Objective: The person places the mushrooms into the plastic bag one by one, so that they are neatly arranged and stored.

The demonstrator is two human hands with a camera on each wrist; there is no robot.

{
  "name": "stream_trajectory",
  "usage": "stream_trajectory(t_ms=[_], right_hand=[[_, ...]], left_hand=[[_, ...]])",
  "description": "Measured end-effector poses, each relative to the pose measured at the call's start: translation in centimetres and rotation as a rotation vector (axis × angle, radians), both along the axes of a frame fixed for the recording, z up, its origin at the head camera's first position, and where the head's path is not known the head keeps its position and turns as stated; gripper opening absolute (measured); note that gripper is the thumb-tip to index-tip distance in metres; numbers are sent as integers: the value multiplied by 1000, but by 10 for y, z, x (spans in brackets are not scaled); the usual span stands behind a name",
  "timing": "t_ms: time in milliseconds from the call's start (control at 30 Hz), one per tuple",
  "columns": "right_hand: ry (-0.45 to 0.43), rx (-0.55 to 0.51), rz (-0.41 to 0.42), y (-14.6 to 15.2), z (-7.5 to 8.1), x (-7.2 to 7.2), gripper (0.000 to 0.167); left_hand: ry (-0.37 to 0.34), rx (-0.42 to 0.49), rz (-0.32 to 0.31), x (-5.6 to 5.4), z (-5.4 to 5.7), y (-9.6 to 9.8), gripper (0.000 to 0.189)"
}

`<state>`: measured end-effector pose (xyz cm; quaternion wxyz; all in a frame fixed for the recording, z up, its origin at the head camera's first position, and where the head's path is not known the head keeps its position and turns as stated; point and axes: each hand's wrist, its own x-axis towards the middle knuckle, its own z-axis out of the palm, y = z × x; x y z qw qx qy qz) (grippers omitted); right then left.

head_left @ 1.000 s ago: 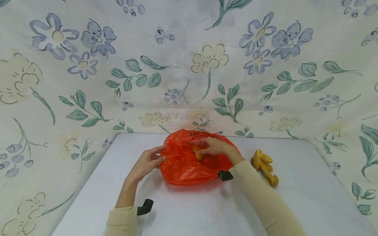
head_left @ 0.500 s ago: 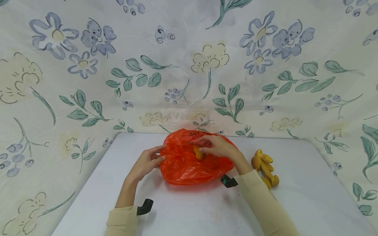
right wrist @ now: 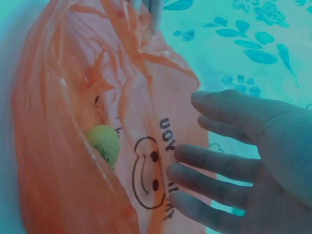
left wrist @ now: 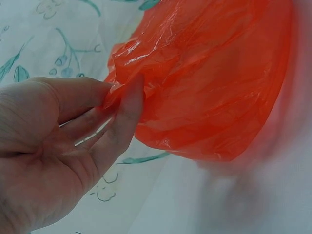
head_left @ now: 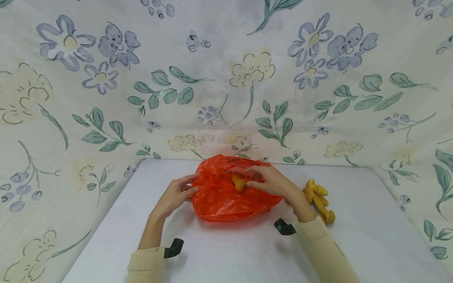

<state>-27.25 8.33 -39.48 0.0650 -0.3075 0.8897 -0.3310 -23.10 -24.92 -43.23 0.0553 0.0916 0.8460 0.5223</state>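
A red plastic bag (head_left: pixel 223 206) with black printing lies on the table, its mouth spread apart. My left hand (head_left: pixel 174 197) pinches the bag's left edge between thumb and fingers; the left wrist view shows the thin film (left wrist: pixel 204 92) bunched there. A yellow, knobbly piece of ginger (head_left: pixel 240 185) rests inside the bag, partly hidden by its folds. Just right of that piece, my right hand (head_left: pixel 275 184) hovers over the bag with fingers spread and holds nothing. The right wrist view shows a gap between those fingers and the ginger's rounded end (right wrist: pixel 105 141).
More yellow ginger (head_left: pixel 320 201) lies on the white table (head_left: pixel 226 255) to the right of the bag, partly behind my right forearm. A flower-patterned cloth (head_left: pixel 212 78) hangs behind and beside the table.
My right hand has let go of the ginger in the bag and drawn back to the right, its fingers opening. The left hand stays at the bag's edge.
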Motion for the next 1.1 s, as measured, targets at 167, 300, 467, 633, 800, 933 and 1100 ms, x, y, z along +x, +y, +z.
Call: stream_trajectory(t_ms=[167, 300, 467, 633, 800, 933, 1100], right_hand=[[10, -2, -26, 10, -2, 7, 43], [3, -10, -52, 18, -3, 14, 45], [0, -11, -85, 28, -3, 23, 44], [3, 3, -110, 41, -4, 31, 45], [8, -7, -119, 55, -8, 36, 46], [-11, -15, -136, 67, -12, 39, 44], [-41, -25, -159, 84, -15, 44, 43]], left_hand=[[3, -1, -4, 0, 0, -1, 50], [4, 0, -3, 0, 0, -1, 50], [5, -1, -6, 0, -1, -2, 50], [6, -9, -2, 0, -1, -2, 50], [3, -2, 5, 0, 0, -1, 50], [-2, -2, 4, 0, 0, -1, 50], [2, -4, 6, 0, 0, -1, 50]])
